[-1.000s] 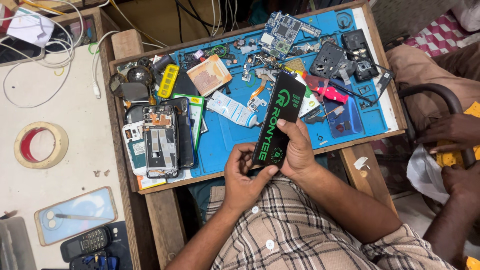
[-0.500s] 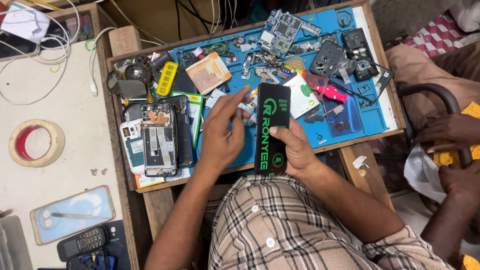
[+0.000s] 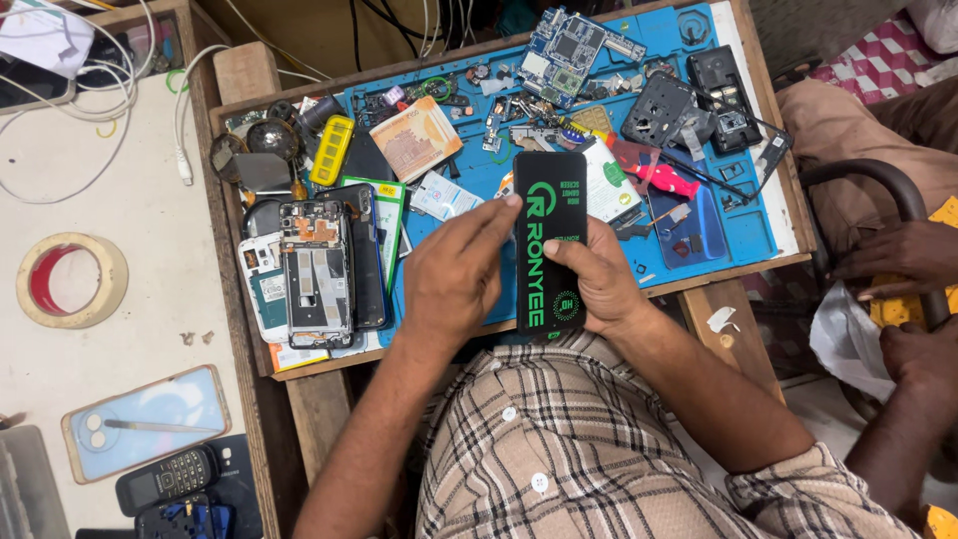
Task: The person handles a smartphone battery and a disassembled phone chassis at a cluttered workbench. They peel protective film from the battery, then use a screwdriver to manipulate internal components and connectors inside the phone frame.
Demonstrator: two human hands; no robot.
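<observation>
- My right hand (image 3: 591,282) clamps the flat, glossy black rectangular packet (image 3: 550,240) over the blue mat's (image 3: 768,225) front edge.
- My left hand (image 3: 454,274) lies spread, fingertips (image 3: 511,203) touching the packet's left edge.
- An opened phone (image 3: 317,274) rests near the mat's left edge.

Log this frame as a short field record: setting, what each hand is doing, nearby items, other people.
setting: blue work mat on a wooden tray, strewn with phone parts
right hand: grips a long black packet with green print from its right edge
left hand: fingertips touch the packet's left edge
nearby: opened phone left of the hands, circuit board at the far edge, tape roll on the white table
others: another person's hands at right
</observation>
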